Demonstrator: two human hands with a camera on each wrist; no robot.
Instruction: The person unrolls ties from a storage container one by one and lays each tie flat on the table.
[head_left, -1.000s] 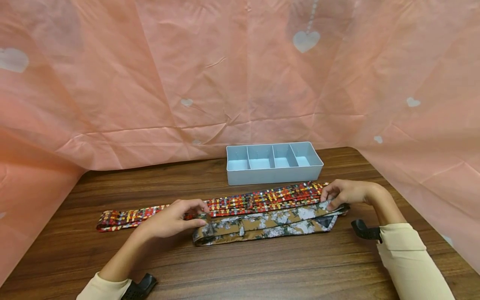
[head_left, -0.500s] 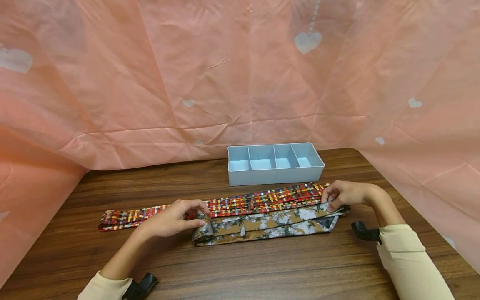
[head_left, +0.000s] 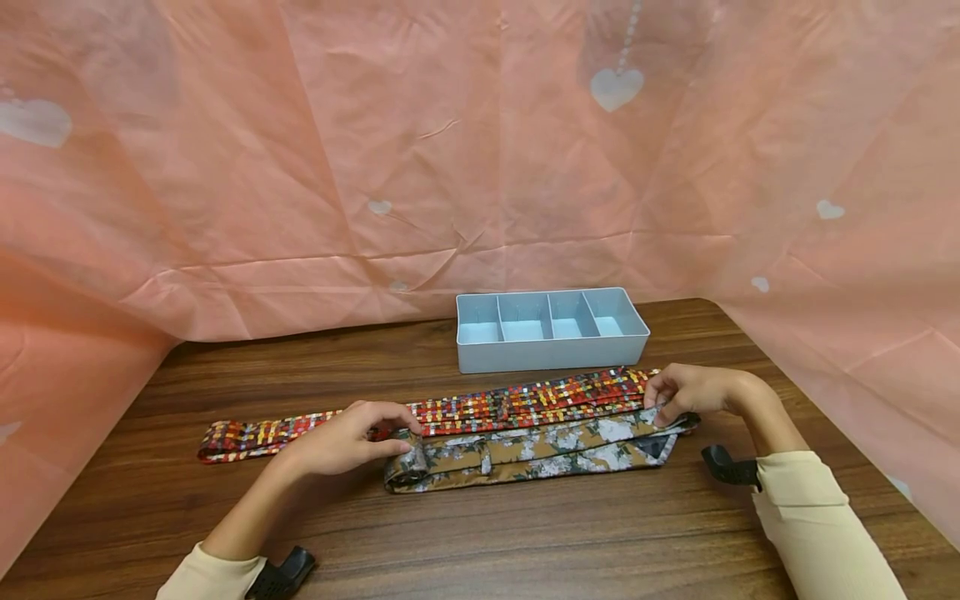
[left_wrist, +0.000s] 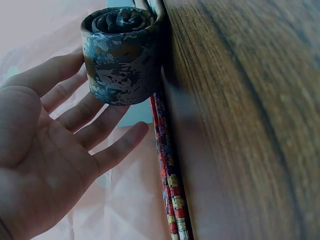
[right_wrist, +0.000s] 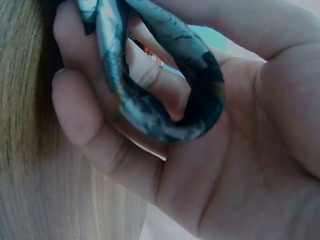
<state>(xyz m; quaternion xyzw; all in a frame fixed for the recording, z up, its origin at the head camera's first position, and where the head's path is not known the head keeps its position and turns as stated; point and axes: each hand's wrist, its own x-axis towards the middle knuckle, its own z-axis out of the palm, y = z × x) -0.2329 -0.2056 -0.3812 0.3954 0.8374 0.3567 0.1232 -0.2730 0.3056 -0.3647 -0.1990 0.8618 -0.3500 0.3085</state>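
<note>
A brown necktie with white flowers (head_left: pixel 585 446) lies folded lengthwise on the table, its left end wound into a small roll (left_wrist: pixel 122 65). My left hand (head_left: pixel 347 437) pinches this roll between thumb and fingers; the left wrist view shows its spiral top and the fingers against its side. At the other end, my right hand (head_left: pixel 693 390) holds the tie's folded end. In the right wrist view that fold makes a loop (right_wrist: pixel 150 120) within the curled fingers (right_wrist: pixel 75 110). Directly behind lies a red and yellow patterned necktie (head_left: pixel 465 408), also folded lengthwise, partly hidden by both hands.
Behind the ties stands a light blue box (head_left: pixel 547 354) with several compartments. The wooden table (head_left: pixel 480 542) ends at a pink cloth (head_left: pixel 420 167) with white hearts, which hangs at the back and sides. Black wrist mounts (head_left: pixel 281 573) sit at both cuffs.
The floral tie's left end looks rounder and more wound under my left fingers. My right hand stays at the other end. The view has shifted very slightly.
</note>
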